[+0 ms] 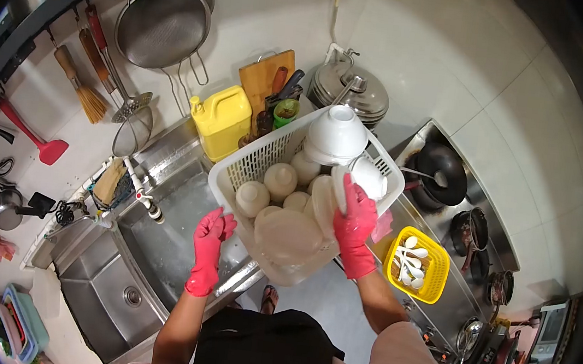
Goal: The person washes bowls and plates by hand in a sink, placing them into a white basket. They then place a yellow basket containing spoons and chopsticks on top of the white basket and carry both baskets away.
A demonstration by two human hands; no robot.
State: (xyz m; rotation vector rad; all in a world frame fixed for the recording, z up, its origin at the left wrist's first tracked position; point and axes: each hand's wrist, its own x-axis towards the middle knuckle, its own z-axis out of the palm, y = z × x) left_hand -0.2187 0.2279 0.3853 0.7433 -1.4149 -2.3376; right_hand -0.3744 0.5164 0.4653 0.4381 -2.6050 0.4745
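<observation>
A white perforated plastic basket (pixel 244 163) full of white dishes stands in front of me, over the edge of the sink counter. Inside it are upturned bowls (pixel 282 179), plates (pixel 289 236) and a stack of larger bowls (pixel 337 137) at the far corner. My right hand (pixel 356 221), in a pink rubber glove, grips a white plate (pixel 337 187) standing on edge at the basket's right side. Just left of the basket, over the sink, my left hand (pixel 209 248) wears the same kind of glove. Its fingers are loosely bent and apart, with nothing seen in them.
A metal sink (pixel 117 284) with a tap (pixel 150 206) lies at left. Behind it stand a yellow jug (pixel 221 121), a cutting board (pixel 267 76) and lidded pots (pixel 350 92). A yellow basket of white spoons (pixel 442 265) and black woks (pixel 438 172) are at right.
</observation>
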